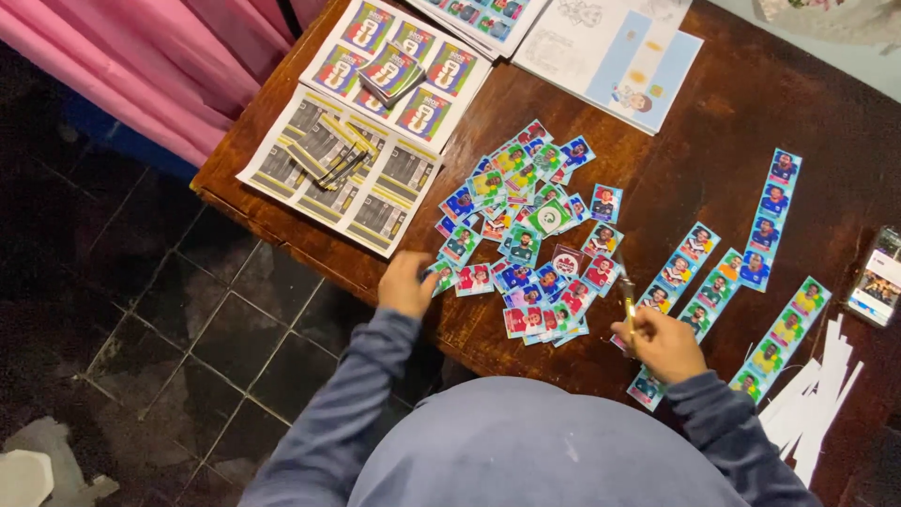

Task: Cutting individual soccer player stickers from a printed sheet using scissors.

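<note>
Head view, surroundings: a dark wooden worktop carries printed sheets; one sheet of coloured panels has a small stack of cards on it, and a grey and yellow sheet lies just beside it with thin cut strips on top.
Far edge: an open booklet with a pale blue page lies at the far side of the worktop.
Right side: long strips of stickers lie well apart from the pile, and white paper offcuts lie near the right corner.
Floor: dark tiles and a pink cloth are to the left.
Pile: loose colourful stickers with small portraits are spread in the middle, many overlapping, between both hands.
Left hand: fingers are curled at the near left edge of the pile, touching a sticker there; whether it is pinched I cannot tell.
Right hand: closed around a thin yellowish tool, near the strips; it looks like scissors, but I am not sure.
</note>
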